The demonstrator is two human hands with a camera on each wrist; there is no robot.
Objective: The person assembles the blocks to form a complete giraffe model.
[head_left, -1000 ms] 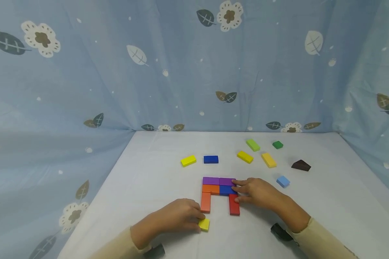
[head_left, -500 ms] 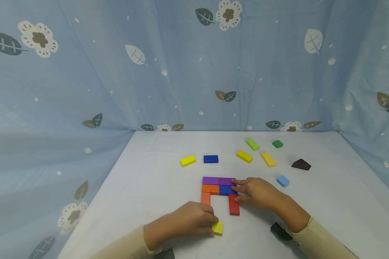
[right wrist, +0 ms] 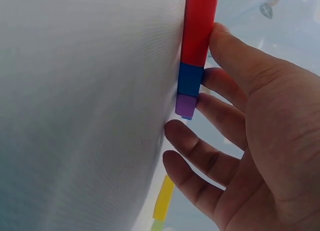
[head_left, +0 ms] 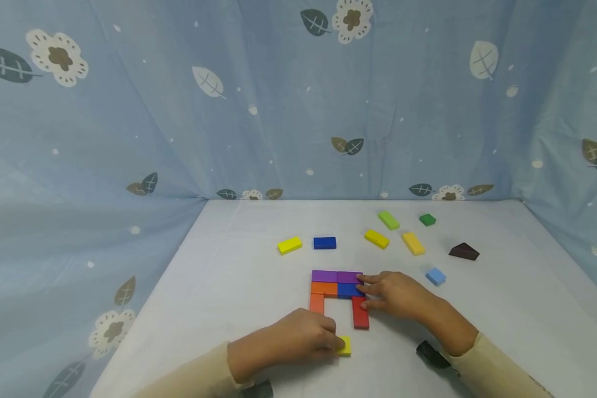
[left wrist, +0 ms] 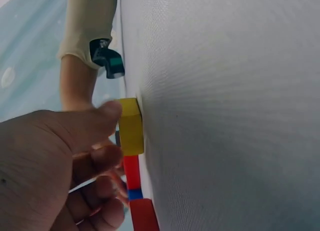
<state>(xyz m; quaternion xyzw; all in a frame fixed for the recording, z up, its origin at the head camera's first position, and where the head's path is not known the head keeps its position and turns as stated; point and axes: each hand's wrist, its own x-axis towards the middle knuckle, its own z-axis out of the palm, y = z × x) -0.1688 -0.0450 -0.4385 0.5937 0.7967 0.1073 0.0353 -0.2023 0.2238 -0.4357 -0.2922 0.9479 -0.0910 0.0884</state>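
Just in front of a flat arch of coloured blocks, my left hand (head_left: pixel 300 340) pinches a small yellow block (head_left: pixel 346 346) with thumb and index finger; the left wrist view shows that yellow block (left wrist: pixel 131 126) standing on the white cloth. The arch has two purple blocks (head_left: pixel 324 276) at the back, an orange block (head_left: pixel 324 288) and a blue block (head_left: pixel 349 290) below them, and two legs: an orange-red block (head_left: pixel 317 303), partly hidden by my left hand, and a red block (head_left: pixel 360 314). Spread fingers of my right hand (head_left: pixel 398 296) touch the purple, blue and red blocks on the right side.
Behind the arch lie a yellow block (head_left: pixel 290 245) and a dark blue block (head_left: pixel 325 243). Further right are yellow, light green (head_left: pixel 389 220), pale orange (head_left: pixel 413 244), green (head_left: pixel 427 219), dark brown (head_left: pixel 464 251) and light blue (head_left: pixel 435 276) pieces. A patterned blue curtain (head_left: pixel 278 110) encloses the table.
My left hand has slid the yellow block to the right, from below the orange-red leg to below the gap near the red leg. My right hand stays in place.
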